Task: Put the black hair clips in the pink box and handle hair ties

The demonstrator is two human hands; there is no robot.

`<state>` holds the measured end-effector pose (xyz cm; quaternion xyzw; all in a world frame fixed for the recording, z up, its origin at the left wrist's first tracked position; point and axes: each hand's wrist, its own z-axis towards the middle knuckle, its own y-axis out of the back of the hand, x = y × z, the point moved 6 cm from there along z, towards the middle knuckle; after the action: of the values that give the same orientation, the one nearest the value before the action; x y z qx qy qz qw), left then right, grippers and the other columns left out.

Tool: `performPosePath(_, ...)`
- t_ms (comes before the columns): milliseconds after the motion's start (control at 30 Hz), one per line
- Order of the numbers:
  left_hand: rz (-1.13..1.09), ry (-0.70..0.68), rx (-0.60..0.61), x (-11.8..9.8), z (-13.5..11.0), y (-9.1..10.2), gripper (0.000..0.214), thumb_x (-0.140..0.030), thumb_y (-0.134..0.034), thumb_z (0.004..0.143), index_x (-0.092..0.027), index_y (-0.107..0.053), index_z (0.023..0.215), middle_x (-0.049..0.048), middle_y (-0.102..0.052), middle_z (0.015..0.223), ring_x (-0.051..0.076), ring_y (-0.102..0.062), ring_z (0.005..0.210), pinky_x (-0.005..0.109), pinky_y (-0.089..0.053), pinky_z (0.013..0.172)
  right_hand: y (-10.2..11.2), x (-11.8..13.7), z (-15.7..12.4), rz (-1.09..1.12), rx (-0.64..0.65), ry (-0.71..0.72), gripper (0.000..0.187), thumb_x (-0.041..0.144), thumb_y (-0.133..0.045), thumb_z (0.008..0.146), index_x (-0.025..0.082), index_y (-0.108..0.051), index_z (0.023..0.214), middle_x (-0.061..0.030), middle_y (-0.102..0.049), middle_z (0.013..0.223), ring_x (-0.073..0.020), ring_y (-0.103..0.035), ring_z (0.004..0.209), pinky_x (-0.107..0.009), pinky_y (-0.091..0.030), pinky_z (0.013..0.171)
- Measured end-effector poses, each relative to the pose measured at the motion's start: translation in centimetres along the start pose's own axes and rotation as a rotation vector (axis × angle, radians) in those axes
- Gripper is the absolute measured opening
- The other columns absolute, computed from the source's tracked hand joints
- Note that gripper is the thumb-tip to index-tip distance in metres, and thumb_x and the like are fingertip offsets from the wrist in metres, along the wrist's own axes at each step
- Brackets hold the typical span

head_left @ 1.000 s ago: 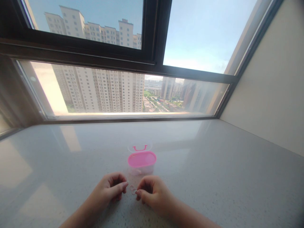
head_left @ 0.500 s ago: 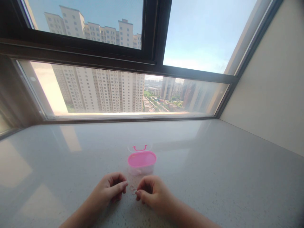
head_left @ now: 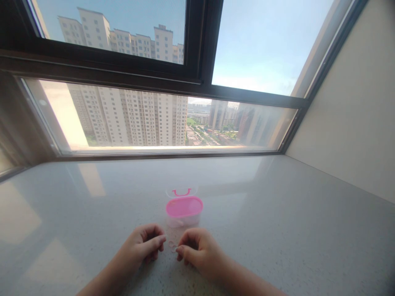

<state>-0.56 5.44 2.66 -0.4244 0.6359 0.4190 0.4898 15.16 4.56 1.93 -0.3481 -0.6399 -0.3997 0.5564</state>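
Note:
Low in the head view, my left hand (head_left: 145, 244) and my right hand (head_left: 200, 251) face each other just above the counter, a small gap between them. On the left, thumb and forefinger are pinched together; anything between them is too small to make out. My right thumb and forefinger pinch at a tiny pale piece. Small pinkish loops (head_left: 172, 244) show in the gap, by the right fingertips; whether they lie on the counter or hang from the fingers, I cannot tell. Beyond the hands stands an oval pink-rimmed plastic box (head_left: 184, 217) without its cover on.
Behind the box lies a clear lid (head_left: 194, 191) with a pink handle (head_left: 182, 193). The speckled white counter (head_left: 277, 230) runs back to a dark-framed window (head_left: 173, 155). A pale wall (head_left: 354, 115) rises on the right.
Both hands have stayed almost in the same place, with the same pinched fingers. The box and lid have not moved.

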Motion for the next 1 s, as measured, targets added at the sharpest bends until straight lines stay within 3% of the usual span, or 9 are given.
performPosePath(1000,0.011,0.008,-0.001,0.03,0.06,0.03,0.029,-0.04,-0.065,0.069,-0.012,-0.059,0.066,-0.0012,-0.057,0.055,0.009,-0.045,0.043,0.019,-0.029,0.042,-0.11,-0.1,0.06,0.055,0.014,-0.024,0.014,0.026,-0.057,0.074,0.013,-0.058,0.072,-0.0021,-0.062,0.063,-0.007,-0.047,0.047,-0.017,-0.035,0.045)
